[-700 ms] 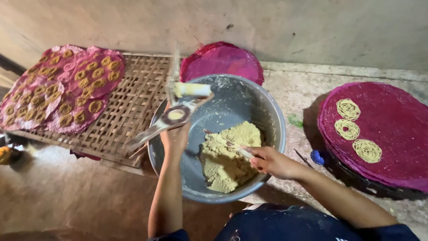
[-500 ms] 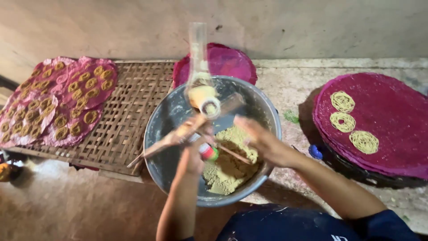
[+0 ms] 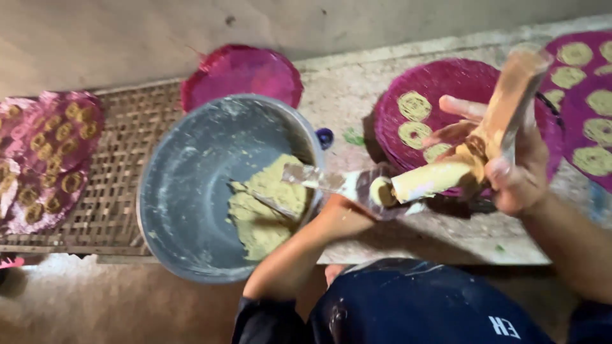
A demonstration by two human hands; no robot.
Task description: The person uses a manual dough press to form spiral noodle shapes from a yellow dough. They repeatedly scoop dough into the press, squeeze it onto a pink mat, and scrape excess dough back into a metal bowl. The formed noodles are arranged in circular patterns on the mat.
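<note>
My right hand (image 3: 513, 175) grips the wooden handle of a dough press (image 3: 440, 178), which lies tilted over a round magenta mat (image 3: 446, 83) bearing three dough spirals. My left hand (image 3: 344, 216) holds the press from below at its metal lower end, its fingers mostly hidden. Just left of the press stands a large grey metal bowl (image 3: 159, 210) holding a lump of yellowish dough (image 3: 268, 207). A thin stick lies in the dough.
A second magenta mat (image 3: 590, 121) with several spirals lies at the far right. Another bare magenta mat (image 3: 245, 73) leans behind the bowl. On the left, a woven cane rack (image 3: 121, 172) carries pink mats (image 3: 44, 159) covered with spirals. A wall runs along the back.
The press has swung from above the bowl to the right, over the magenta mat. My right hand left the dough in the bowl and took the press handle. The view shifted right.
</note>
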